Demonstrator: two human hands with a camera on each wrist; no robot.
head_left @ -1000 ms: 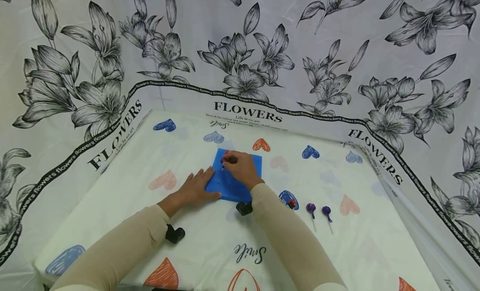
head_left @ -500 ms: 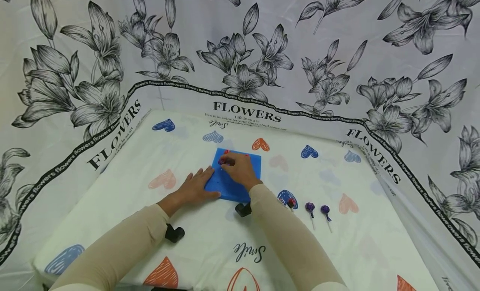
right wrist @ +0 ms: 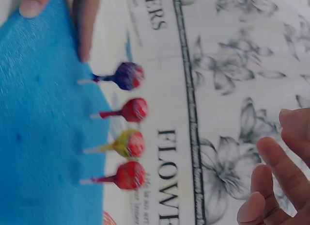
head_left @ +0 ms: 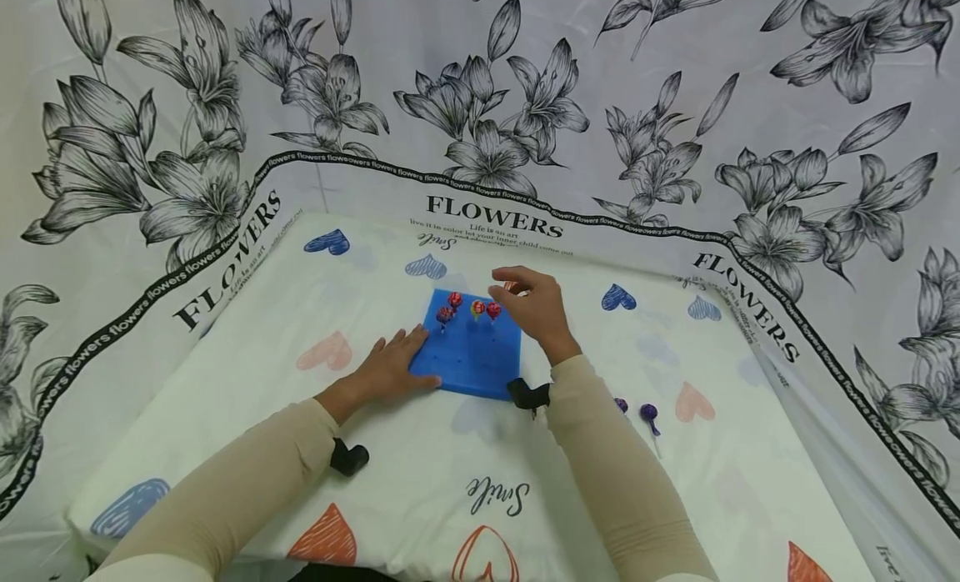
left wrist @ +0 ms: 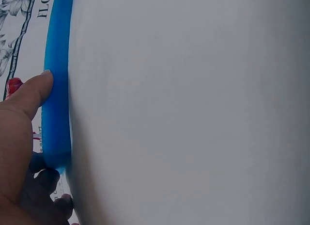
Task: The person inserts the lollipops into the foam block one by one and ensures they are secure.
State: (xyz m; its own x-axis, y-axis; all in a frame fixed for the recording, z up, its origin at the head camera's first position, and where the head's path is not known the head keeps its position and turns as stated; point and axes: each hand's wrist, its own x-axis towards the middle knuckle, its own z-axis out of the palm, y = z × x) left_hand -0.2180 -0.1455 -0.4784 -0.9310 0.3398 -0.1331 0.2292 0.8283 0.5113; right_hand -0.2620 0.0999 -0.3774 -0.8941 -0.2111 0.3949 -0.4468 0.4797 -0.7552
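A blue foam block (head_left: 476,361) lies on the table in the head view. Several wrapped lollipops stand in its far part: a purple-and-red lollipop (right wrist: 129,75), a red lollipop (right wrist: 134,110), a yellow-and-red lollipop (right wrist: 130,144) and another red one. My left hand (head_left: 390,367) rests along the block's left side, fingers spread; the left wrist view has its thumb (left wrist: 36,91) against the near side face. Just past the block's far right corner, my right hand (head_left: 542,311) hovers with loosely bent fingers, holding nothing.
To the right, a purple lollipop (head_left: 649,413) lies on the heart-printed tablecloth (head_left: 420,515). Beside it another purple lollipop (head_left: 621,405) is partly hidden by the right sleeve. A flower-printed curtain (head_left: 660,90) hangs behind and around the table.
My right hand has let go of the purple-and-red lollipop, which now stands in the block, and has moved up and right. The left hand stays at the block.
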